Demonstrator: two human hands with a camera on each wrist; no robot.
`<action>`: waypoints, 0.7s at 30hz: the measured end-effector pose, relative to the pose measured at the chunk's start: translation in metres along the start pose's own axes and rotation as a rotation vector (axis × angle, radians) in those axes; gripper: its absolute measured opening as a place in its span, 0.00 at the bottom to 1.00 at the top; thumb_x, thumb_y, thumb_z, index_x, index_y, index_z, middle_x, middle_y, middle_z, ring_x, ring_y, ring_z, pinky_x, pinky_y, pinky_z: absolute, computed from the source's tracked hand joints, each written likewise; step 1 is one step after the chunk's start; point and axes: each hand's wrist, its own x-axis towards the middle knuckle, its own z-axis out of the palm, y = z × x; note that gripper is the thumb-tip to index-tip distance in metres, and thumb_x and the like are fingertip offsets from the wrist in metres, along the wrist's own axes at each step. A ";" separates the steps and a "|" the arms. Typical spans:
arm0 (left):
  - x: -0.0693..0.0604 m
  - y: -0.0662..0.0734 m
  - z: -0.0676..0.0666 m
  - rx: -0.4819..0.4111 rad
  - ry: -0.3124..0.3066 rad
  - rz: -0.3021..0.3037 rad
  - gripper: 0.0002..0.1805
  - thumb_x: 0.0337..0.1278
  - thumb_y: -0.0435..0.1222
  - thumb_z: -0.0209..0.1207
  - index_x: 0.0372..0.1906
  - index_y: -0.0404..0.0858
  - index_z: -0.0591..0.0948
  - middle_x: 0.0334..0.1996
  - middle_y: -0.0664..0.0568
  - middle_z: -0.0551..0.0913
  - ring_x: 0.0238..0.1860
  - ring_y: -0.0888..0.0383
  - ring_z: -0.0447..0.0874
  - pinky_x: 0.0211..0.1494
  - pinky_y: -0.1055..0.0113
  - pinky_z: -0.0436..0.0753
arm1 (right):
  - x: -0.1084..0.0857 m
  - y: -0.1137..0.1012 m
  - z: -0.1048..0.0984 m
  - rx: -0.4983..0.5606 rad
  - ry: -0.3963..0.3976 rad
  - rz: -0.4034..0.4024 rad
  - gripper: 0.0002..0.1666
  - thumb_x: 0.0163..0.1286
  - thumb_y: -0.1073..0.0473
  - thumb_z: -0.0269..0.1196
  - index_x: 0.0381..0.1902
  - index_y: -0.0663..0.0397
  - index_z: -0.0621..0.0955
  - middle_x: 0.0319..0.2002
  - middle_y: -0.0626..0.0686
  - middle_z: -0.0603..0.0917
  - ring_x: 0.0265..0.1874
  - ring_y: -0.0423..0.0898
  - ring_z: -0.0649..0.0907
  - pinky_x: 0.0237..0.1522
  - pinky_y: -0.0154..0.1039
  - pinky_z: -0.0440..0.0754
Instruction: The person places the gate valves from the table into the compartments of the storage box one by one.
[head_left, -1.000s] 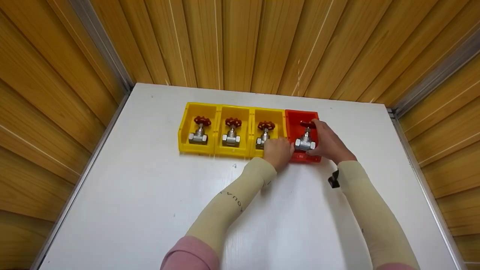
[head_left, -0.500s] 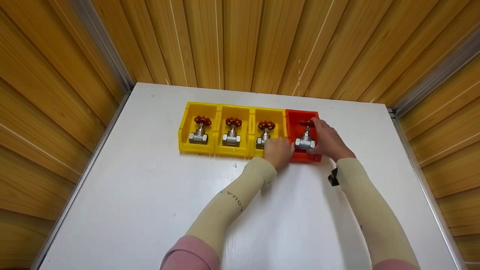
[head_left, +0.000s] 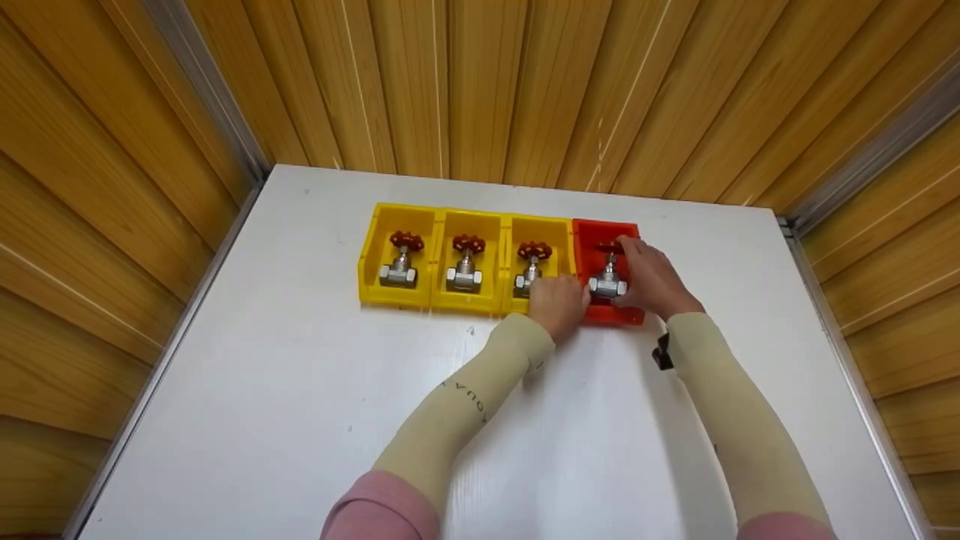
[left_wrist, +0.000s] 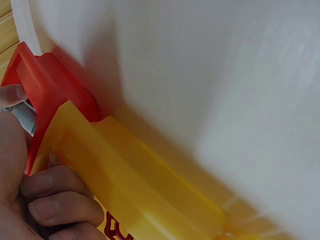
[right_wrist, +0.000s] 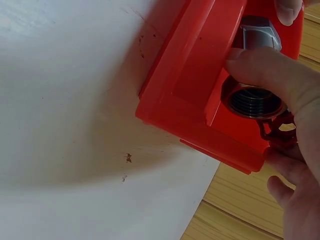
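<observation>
Inside the red bin (head_left: 610, 316), at the right end of the row, stands a gate valve (head_left: 608, 285) with a steel body and a red handwheel. My right hand (head_left: 654, 281) holds this valve, thumb on the body (right_wrist: 260, 37) and fingers up by the handwheel (right_wrist: 280, 131). My left hand (head_left: 556, 304) grips the adjoining side walls of the red bin and the rightmost yellow bin (left_wrist: 125, 175). Its curled fingers (left_wrist: 65, 207) are in the yellow bin, with the thumb on the red side. Partly behind that hand is another valve (head_left: 531, 271).
Two more yellow bins (head_left: 394, 298) continue the row to the left, each with a red-handwheel valve (head_left: 464, 270) inside. The bins stand on a white tabletop (head_left: 300, 360), with wood-panelled walls (head_left: 480, 90) behind and at both sides.
My right hand and its valve have shifted slightly left inside the red bin. The left hand keeps its place on the bin walls.
</observation>
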 end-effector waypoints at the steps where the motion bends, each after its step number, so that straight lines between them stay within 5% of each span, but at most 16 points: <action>1: 0.000 0.000 0.000 0.002 0.001 -0.001 0.28 0.72 0.57 0.35 0.21 0.49 0.73 0.19 0.61 0.75 0.18 0.63 0.70 0.17 0.67 0.61 | 0.001 0.000 0.001 -0.002 0.001 -0.002 0.64 0.44 0.61 0.79 0.72 0.51 0.53 0.70 0.59 0.62 0.68 0.60 0.63 0.66 0.62 0.63; 8: 0.000 -0.001 -0.001 -0.006 -0.019 0.006 0.28 0.73 0.57 0.35 0.25 0.49 0.77 0.22 0.60 0.78 0.20 0.63 0.74 0.18 0.66 0.65 | 0.004 0.001 0.003 0.021 -0.021 0.027 0.65 0.45 0.61 0.79 0.74 0.49 0.51 0.71 0.58 0.60 0.69 0.61 0.60 0.65 0.64 0.63; 15: 0.001 -0.001 -0.002 -0.021 -0.047 0.008 0.28 0.73 0.57 0.35 0.27 0.48 0.78 0.23 0.60 0.78 0.21 0.62 0.74 0.20 0.67 0.69 | 0.007 0.000 0.005 -0.006 -0.020 -0.027 0.62 0.45 0.61 0.79 0.72 0.52 0.54 0.70 0.60 0.63 0.71 0.59 0.62 0.72 0.64 0.35; 21: 0.001 -0.001 0.000 0.003 -0.030 0.033 0.28 0.73 0.57 0.35 0.28 0.48 0.79 0.24 0.59 0.79 0.20 0.62 0.72 0.21 0.67 0.72 | 0.010 0.000 0.008 -0.009 -0.033 -0.022 0.61 0.45 0.62 0.79 0.72 0.52 0.55 0.70 0.61 0.63 0.70 0.60 0.62 0.72 0.65 0.33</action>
